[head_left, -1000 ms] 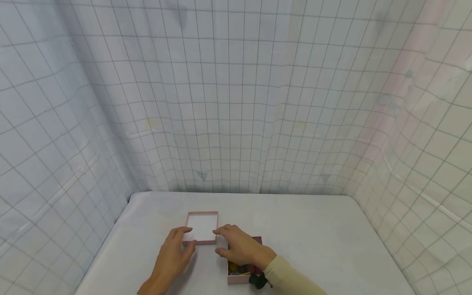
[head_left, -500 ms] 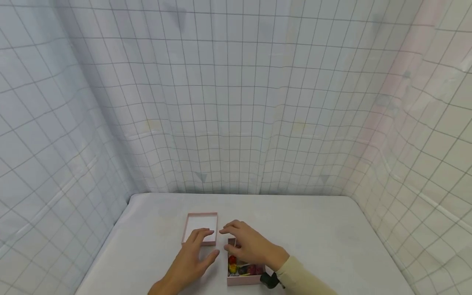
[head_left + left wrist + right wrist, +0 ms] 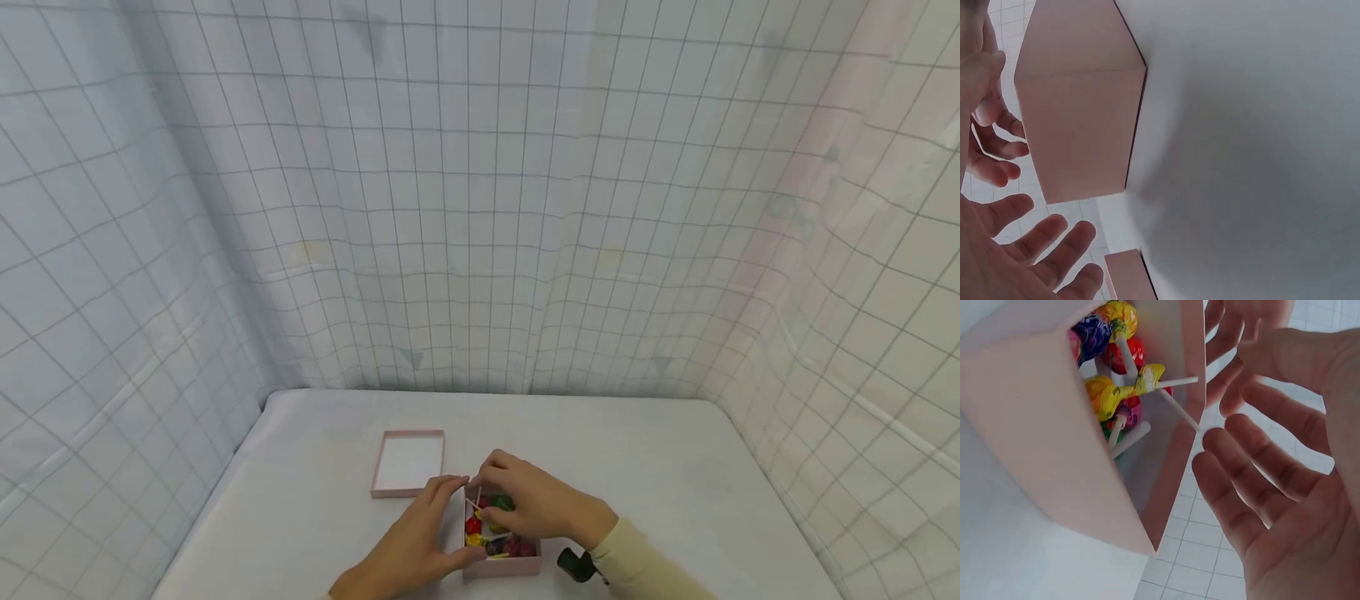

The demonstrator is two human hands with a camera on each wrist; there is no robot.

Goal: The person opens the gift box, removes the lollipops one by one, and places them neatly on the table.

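A pink box (image 3: 502, 568) holds several lollipops (image 3: 474, 525) in bright wrappers, their white sticks showing. In the right wrist view, lollipops (image 3: 1100, 400) lie jumbled against one wall, and a stick reaches the rim. My left hand (image 3: 416, 537) spreads along the box's left side, its thumb at the front left corner. Over the box's back right part hovers my right hand (image 3: 536, 498), fingers relaxed and bent. In the right wrist view this hand (image 3: 1272, 481) has nothing between its fingers. The left wrist view shows the outer walls of the box (image 3: 1082, 137) beside the left fingers (image 3: 1047, 240).
Behind and to the left, a shallow pink lid (image 3: 408, 492) lies inside up on the white table (image 3: 637, 467). A small black device (image 3: 576, 565) sits by the right wrist. White gridded curtains (image 3: 480, 208) enclose the back and sides.
Both hands have moved to the right, away from the lid. The left hand has come to the box's left side; the right hand has shifted right, uncovering more lollipops. Box and lid look unmoved.
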